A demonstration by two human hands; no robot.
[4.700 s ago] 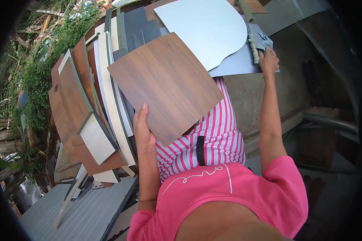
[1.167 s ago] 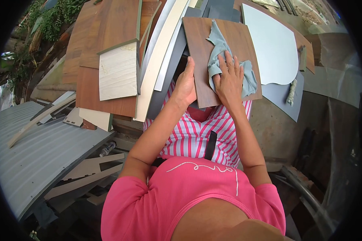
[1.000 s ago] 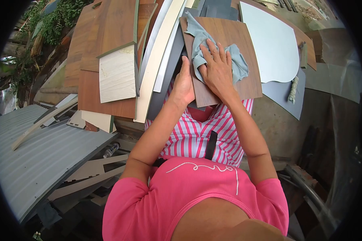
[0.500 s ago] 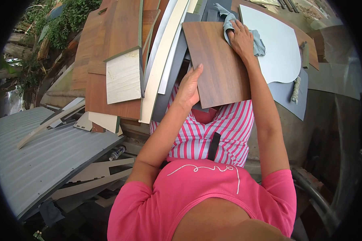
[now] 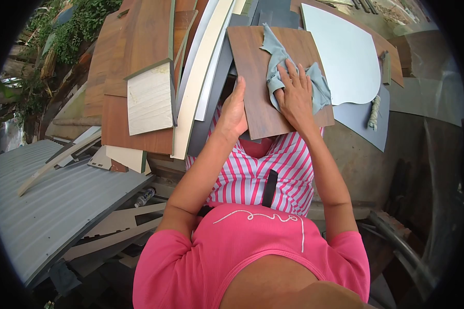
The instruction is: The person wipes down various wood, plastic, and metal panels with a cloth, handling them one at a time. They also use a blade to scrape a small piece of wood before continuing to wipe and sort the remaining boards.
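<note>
A wood-grain board (image 5: 255,87) lies tilted across my lap. At its left edge is my left hand (image 5: 233,114), closed on the side with the thumb pointing up along the edge; the fingers beneath are hidden. A grey-blue cloth (image 5: 276,54) lies bunched on the board's face. My right hand (image 5: 296,100) presses on this cloth, its fingers over the folds and pinning it to the surface.
Stacked wood-grain panels (image 5: 139,36) and long pale strips (image 5: 206,77) stand at the left. A white rounded panel (image 5: 340,51) and a rolled cord (image 5: 374,112) lie at the right. Corrugated metal sheet (image 5: 51,190) and a small bottle (image 5: 145,197) are lower left.
My right hand has drawn the cloth from the board's upper right edge down and left onto its middle. My left thumb has shifted off the board's face to its left edge.
</note>
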